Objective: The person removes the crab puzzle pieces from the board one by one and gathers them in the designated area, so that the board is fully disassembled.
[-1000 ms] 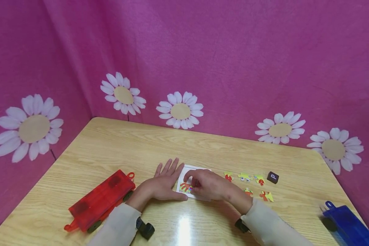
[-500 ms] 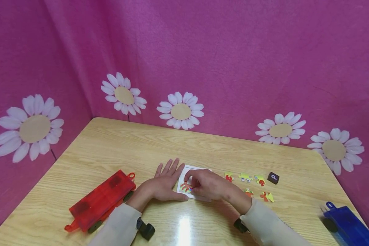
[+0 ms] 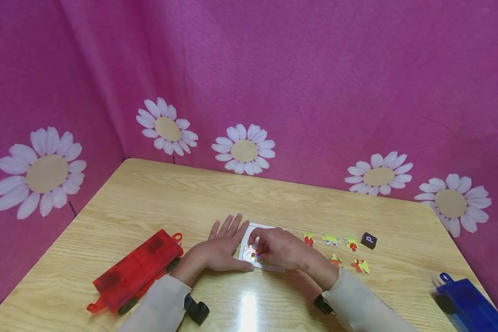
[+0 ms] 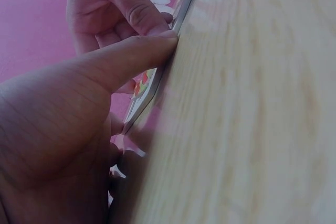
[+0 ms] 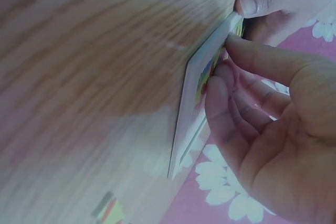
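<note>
A white puzzle tray [image 3: 246, 240] lies on the wooden table, with colourful pieces at its near left corner. My left hand [image 3: 222, 251] is spread out along the tray's left side. Its thumb rests on the tray's near edge in the left wrist view. Over the tray, my right hand [image 3: 283, 249] pinches a puzzle piece [image 3: 249, 254], which catches a white glare. In the right wrist view, thumb and fingertips meet close to the coloured pieces [image 5: 202, 85] inside the tray [image 5: 182, 124]. Most of the tray's right part is hidden beneath this hand.
Several loose yellow-and-red puzzle pieces [image 3: 331, 240] lie right of the tray. Beside them sits a black letter cube [image 3: 369, 240]. A red toy wagon [image 3: 137, 272] stands at the left, a blue one [image 3: 471, 302] at the right edge. A pink flowered curtain [image 3: 299, 101] hangs behind the table.
The piece at the right fingertips has tilted; its red-and-yellow face now shows a bright glare. My right hand has shifted only slightly, and the left hand stays still.
</note>
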`<state>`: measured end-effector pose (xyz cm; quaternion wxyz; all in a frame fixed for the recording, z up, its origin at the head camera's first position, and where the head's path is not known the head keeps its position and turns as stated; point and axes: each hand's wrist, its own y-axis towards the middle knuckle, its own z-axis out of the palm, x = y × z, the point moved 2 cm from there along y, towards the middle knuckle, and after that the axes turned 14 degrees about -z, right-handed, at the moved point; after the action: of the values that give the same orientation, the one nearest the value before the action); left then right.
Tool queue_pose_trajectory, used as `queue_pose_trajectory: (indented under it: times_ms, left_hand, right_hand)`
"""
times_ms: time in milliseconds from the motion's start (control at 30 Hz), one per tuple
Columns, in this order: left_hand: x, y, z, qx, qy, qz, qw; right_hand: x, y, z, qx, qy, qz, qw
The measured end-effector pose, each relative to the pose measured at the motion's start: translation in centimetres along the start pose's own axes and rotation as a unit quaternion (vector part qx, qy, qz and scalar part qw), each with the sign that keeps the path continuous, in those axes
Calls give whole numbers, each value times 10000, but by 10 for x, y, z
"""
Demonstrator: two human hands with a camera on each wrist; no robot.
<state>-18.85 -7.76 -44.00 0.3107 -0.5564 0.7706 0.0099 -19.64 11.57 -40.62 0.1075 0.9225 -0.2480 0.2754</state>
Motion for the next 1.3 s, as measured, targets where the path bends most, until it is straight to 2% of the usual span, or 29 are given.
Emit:
queue_pose_trajectory:
  times_ms: [200, 333, 567, 900, 1100, 1300]
  left_hand:
    - [1, 1, 1, 3, 20, -57, 10000]
    - [1, 1, 2, 2, 14, -80, 10000]
    - [1, 1, 3, -10, 47, -100, 9999]
    - [0, 2, 3, -36, 24, -43, 10000]
    - [0, 3, 3, -104, 65, -27, 9999]
    - [0, 2, 3, -124, 45, -35, 9999]
  right_hand:
    - [2, 1, -1, 84, -576, 168, 9982]
    - [4, 0, -2, 50, -733, 126, 9972]
    - [4, 6, -3, -331, -247, -91, 9991]
    - [5, 5, -6, -481, 150, 135, 9986]
    - [8, -8, -20, -570, 299, 224, 9977]
    - [5, -37, -37, -565, 292, 163, 9978]
